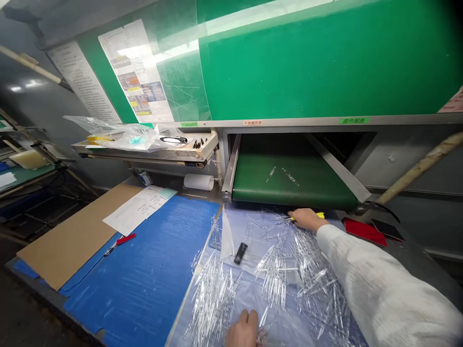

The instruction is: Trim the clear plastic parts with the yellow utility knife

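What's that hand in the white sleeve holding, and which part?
The right hand grips a slim yellow-handled tool by its handle; its exact kind cannot be told.

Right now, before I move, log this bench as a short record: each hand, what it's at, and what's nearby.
Left hand: at the lower edge of view, beside clear plastic slivers
Right hand: gripping a yellow-handled tool by the belt's front edge
Sleeve: white, on the right arm
Belt: green conveyor belt carrying two slender pieces
Nearby: black strip; red-handled tool on blue mat
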A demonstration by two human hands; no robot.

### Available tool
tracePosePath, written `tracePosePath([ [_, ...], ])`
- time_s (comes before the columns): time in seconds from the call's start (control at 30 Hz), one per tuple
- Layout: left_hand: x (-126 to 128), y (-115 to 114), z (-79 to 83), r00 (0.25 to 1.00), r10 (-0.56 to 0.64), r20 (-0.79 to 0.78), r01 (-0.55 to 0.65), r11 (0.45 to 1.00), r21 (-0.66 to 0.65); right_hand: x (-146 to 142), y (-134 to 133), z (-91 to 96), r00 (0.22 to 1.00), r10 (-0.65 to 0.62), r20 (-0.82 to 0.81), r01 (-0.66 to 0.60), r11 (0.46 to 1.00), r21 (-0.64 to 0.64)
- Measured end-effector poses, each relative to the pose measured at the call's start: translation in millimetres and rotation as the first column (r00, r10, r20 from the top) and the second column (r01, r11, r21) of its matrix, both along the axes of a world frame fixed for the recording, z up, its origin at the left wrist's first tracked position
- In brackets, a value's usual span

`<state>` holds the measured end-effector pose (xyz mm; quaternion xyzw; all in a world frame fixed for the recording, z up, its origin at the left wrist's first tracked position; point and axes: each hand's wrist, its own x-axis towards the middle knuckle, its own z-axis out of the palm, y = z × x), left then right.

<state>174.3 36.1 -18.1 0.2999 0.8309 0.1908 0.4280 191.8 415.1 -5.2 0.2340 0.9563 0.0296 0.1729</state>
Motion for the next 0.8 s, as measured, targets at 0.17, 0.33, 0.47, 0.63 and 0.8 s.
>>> tracePosePath([
  [0.17,1,17,-9.2,0.988,-0.131,-0.085,0.118,0.982,-0.145,-1,-3,2.7,0.997,-0.077,0.016,0.076,0.996,0.046],
  [0.33,-7,19,-8.6,0.979,-0.178,-0.093,0.168,0.979,-0.112,-2,-10,7.2,0.977,-0.210,0.024,0.206,0.971,0.119],
  [0.47,-17,15,-12.2,0.986,-0.118,-0.116,0.117,0.993,-0.019,0,-23,16.0,0.963,-0.268,0.007,0.264,0.952,0.159],
  [0.63,-24,11,-16.6,0.988,-0.050,-0.146,0.055,0.998,0.027,13,-49,34.2,0.948,-0.315,-0.050,0.319,0.932,0.171],
  [0.8,-29,11,-18.1,0.988,-0.005,-0.157,0.014,0.998,0.056,38,-71,69.1,0.895,-0.428,-0.126,0.440,0.895,0.080],
])
